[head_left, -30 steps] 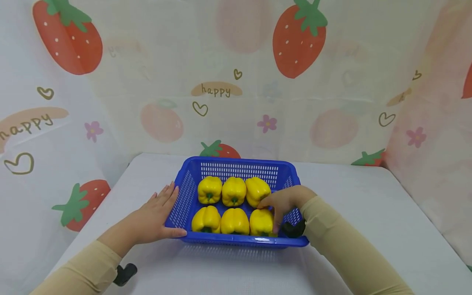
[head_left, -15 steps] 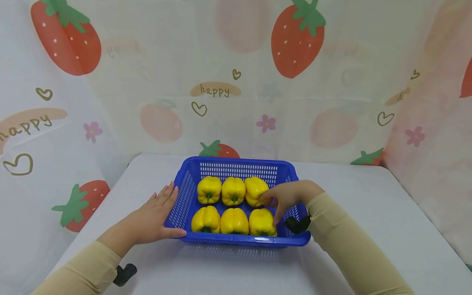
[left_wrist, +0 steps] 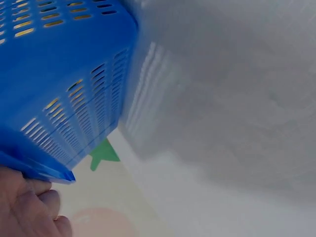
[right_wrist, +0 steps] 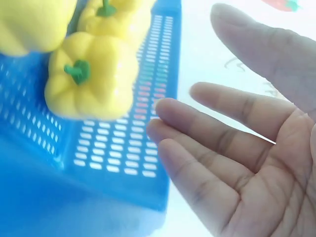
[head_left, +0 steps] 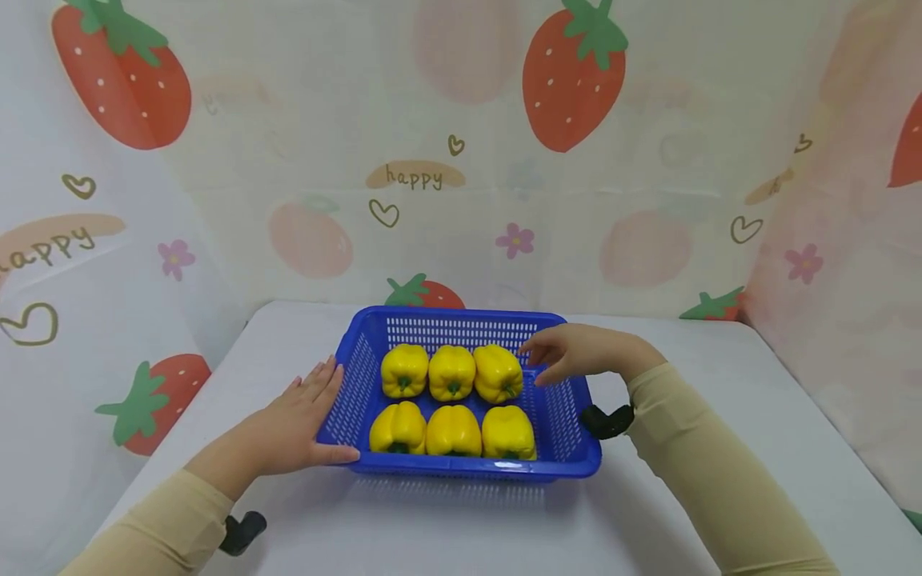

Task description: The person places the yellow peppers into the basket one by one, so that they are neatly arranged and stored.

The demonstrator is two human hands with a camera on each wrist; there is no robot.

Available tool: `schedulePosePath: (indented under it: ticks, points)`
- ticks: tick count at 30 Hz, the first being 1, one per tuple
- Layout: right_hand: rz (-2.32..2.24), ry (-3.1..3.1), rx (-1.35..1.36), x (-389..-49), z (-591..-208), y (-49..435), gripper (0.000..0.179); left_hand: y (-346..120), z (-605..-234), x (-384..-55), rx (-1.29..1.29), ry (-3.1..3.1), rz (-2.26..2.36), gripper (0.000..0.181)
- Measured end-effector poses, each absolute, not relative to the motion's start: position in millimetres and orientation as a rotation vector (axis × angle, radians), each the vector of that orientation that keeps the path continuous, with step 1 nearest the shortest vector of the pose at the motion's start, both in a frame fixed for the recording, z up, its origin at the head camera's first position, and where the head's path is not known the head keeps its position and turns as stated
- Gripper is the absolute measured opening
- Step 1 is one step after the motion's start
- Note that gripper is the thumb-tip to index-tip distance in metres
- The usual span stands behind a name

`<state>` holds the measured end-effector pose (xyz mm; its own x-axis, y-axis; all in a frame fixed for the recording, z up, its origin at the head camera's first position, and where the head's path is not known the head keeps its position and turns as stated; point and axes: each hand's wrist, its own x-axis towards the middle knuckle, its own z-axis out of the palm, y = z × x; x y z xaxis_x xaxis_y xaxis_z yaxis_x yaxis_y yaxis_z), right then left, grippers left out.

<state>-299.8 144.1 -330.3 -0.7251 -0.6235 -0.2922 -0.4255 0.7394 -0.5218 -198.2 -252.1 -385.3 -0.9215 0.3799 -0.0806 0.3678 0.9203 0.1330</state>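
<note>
A blue plastic basket [head_left: 562,464] with slotted walls stands on the white table. Inside lie several yellow bell peppers in two rows, among them the back right pepper [head_left: 497,374] and the front right pepper [head_left: 507,433]. My left hand [head_left: 288,424] rests on the basket's left end, fingers straight along the rim and thumb at the front left corner. In the left wrist view, the fingertips of the left hand [left_wrist: 29,207] touch the rim. Over the basket's right end hovers my right hand [head_left: 598,352], holding nothing. The right wrist view shows its fingers spread apart, away from the nearest pepper [right_wrist: 94,79].
White table [head_left: 720,384] surface extends on both sides of the basket and in front of it. A strawberry-patterned cloth [head_left: 576,200] hangs behind and at the sides. A black wrist device [head_left: 607,421] sits by the right sleeve, another black device [head_left: 243,533] by the left.
My right hand has come off the front right pepper, moving up, back and to the right. The peppers look unmoved in the basket, and the left hand stays at the rim.
</note>
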Motion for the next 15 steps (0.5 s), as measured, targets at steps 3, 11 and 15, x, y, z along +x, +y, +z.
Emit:
schedulePosePath:
  ticks: [3, 11, 15]
  points:
    - [-0.619, 2.513, -0.828, -300, -327, 151, 0.053, -252, -382, -200, 0.567, 2.946, 0.149, 0.120]
    - [-0.689, 2.689, -0.851, -299, -320, 169, 0.045, -252, -366, -201, 0.554, 2.905, 0.105, 0.120]
    - [-0.741, 2.823, -0.846, -296, -315, 181, 0.041, -256, -360, -201, 0.562, 2.926, 0.078, 0.117]
